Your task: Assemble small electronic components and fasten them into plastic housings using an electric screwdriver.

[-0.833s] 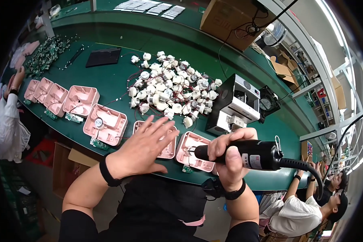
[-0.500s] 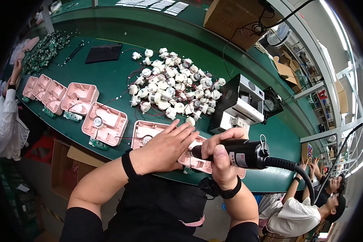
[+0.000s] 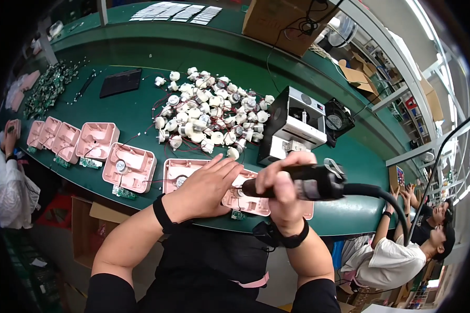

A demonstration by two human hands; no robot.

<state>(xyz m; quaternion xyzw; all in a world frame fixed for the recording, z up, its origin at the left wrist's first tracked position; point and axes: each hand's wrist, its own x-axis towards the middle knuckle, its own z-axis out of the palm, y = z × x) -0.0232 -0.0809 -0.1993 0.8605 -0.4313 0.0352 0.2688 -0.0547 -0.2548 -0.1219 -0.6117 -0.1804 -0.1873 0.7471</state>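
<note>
My right hand (image 3: 283, 195) is wrapped round a black electric screwdriver (image 3: 318, 183), blurred by motion, its cable running off to the right. The tool's nose points left, over a pink plastic housing (image 3: 256, 207) at the bench's near edge. Fingers stretched out, my left hand (image 3: 206, 185) lies across that housing and its left neighbour, another pink housing (image 3: 173, 168) with a small round motor (image 3: 180, 180) inside. Whether the bit touches a screw is hidden. A green circuit board (image 3: 238, 214) sticks out below the housing under the tool.
Several pink housings (image 3: 136, 175) line the near edge leftward. A heap of white motors (image 3: 209, 109) with wires lies mid-bench, beside a black-and-white machine (image 3: 303, 122). Far left are a pile of circuit boards (image 3: 49, 88) and a co-worker's hand (image 3: 10, 138). More people stand at right.
The whole view has shifted, with bench items now further left. My hands keep their places over the housings. At far left, the co-worker's hand has moved nearer the bench edge, at a pink part.
</note>
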